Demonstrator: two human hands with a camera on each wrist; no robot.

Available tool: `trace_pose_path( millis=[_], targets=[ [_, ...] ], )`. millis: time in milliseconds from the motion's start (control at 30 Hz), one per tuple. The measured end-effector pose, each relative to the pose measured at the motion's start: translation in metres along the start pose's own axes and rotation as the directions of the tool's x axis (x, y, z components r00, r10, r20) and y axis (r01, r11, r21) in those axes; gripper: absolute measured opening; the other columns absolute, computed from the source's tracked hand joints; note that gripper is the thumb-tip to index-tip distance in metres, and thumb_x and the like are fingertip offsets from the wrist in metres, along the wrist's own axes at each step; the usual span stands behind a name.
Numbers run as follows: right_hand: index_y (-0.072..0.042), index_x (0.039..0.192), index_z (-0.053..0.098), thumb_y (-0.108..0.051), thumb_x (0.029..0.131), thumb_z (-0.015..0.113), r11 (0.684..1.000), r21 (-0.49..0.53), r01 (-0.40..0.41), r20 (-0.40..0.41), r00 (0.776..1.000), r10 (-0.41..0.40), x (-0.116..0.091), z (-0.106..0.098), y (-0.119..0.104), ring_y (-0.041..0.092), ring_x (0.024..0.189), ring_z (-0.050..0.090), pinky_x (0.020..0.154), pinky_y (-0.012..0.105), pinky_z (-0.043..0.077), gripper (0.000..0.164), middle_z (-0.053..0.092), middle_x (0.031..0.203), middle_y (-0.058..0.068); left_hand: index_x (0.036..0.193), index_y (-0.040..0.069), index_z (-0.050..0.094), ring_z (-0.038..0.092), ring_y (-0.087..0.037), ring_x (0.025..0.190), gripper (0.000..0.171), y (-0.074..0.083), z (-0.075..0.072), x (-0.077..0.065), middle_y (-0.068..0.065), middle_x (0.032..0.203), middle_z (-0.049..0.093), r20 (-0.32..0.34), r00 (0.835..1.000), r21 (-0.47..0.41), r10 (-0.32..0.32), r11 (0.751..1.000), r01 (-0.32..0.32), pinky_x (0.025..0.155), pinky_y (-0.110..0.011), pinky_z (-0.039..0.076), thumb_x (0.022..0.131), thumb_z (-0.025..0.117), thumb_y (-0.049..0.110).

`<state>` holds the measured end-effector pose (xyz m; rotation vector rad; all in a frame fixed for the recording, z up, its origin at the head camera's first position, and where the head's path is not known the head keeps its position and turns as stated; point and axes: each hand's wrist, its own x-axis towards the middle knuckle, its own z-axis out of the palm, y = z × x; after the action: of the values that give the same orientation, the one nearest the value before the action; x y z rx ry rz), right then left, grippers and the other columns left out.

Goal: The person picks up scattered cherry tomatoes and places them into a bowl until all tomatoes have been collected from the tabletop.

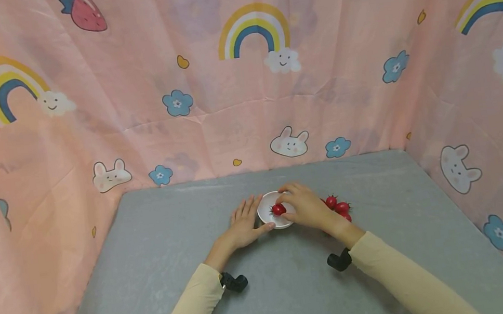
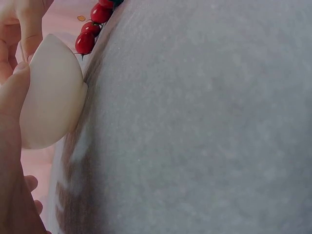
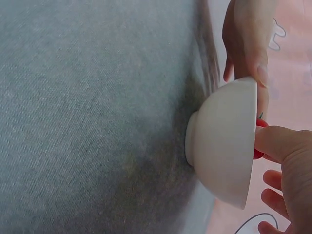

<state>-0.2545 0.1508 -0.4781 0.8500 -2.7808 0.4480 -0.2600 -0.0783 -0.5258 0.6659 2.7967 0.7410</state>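
A small white bowl (image 1: 266, 222) stands upright on the table. My left hand (image 1: 244, 226) rests against its left side with the fingers extended and spread; the thumb touches the near rim, as the left wrist view also shows. Between the thumb and fingertips of my right hand (image 1: 307, 206) is a red cherry tomato (image 1: 278, 209) with a green stem end, pinched at the bowl's mouth. In the right wrist view the tomato (image 3: 258, 154) shows just at the rim, partly hidden by the thumb. The bowl's inside shows white around it.
Several more red tomatoes (image 1: 342, 207) lie to the right of the bowl, partly covered by my right hand and wrist. Grey cloth covers the table (image 1: 269, 301). A pink printed curtain (image 1: 143, 118) closes off the back and both sides.
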Motion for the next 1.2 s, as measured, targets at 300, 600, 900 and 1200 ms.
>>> trace_pose_path(
  millis=[300,600,900,1200],
  targets=[
    [-0.02,0.113,0.073,-0.031,0.081,0.081,1.0,0.0,-0.009,0.017,1.0,0.009,0.0009,0.0034,-0.0017,0.029,0.125,0.054,0.109,0.054,0.043,0.034,0.062,0.132,0.009,0.161,0.028,0.004,0.007,-0.038,0.155,0.091,0.0022,-0.0007,-0.0008,-0.011,0.169,0.009,0.0,1.0,-0.007,-0.005,1.0,0.005,0.121,-0.062,0.012,0.092,0.05,0.067],
    [-0.018,0.113,0.073,-0.031,0.083,0.08,1.0,0.014,0.025,0.008,1.0,-0.025,0.0037,0.0049,-0.0029,0.029,0.125,0.055,0.108,0.054,0.043,0.033,0.063,0.131,0.009,0.161,0.028,0.005,0.008,-0.037,0.155,0.092,0.0011,0.0004,-0.0007,-0.01,0.169,0.01,-0.004,1.0,-0.008,0.001,1.0,-0.001,0.12,-0.062,0.013,0.092,0.05,0.068],
    [-0.018,0.113,0.073,-0.031,0.083,0.08,1.0,0.025,0.018,0.017,1.0,-0.018,0.0057,0.0067,-0.0037,0.03,0.125,0.054,0.109,0.054,0.042,0.033,0.062,0.132,0.009,0.161,0.027,0.005,0.008,-0.038,0.155,0.092,0.0013,-0.0007,-0.0007,-0.011,0.168,0.011,-0.002,1.0,-0.011,0.009,1.0,-0.009,0.12,-0.063,0.013,0.092,0.052,0.067],
    [-0.017,0.113,0.072,-0.029,0.085,0.078,0.999,0.035,0.008,0.009,1.0,-0.008,0.0098,0.0025,-0.0014,0.031,0.127,0.054,0.109,0.056,0.041,0.031,0.061,0.133,0.01,0.16,0.029,0.005,0.008,-0.037,0.155,0.092,0.0001,-0.0001,0.0006,-0.009,0.169,0.011,0.001,1.0,-0.004,-0.013,1.0,0.013,0.121,-0.061,0.013,0.091,0.053,0.066]
  ],
)
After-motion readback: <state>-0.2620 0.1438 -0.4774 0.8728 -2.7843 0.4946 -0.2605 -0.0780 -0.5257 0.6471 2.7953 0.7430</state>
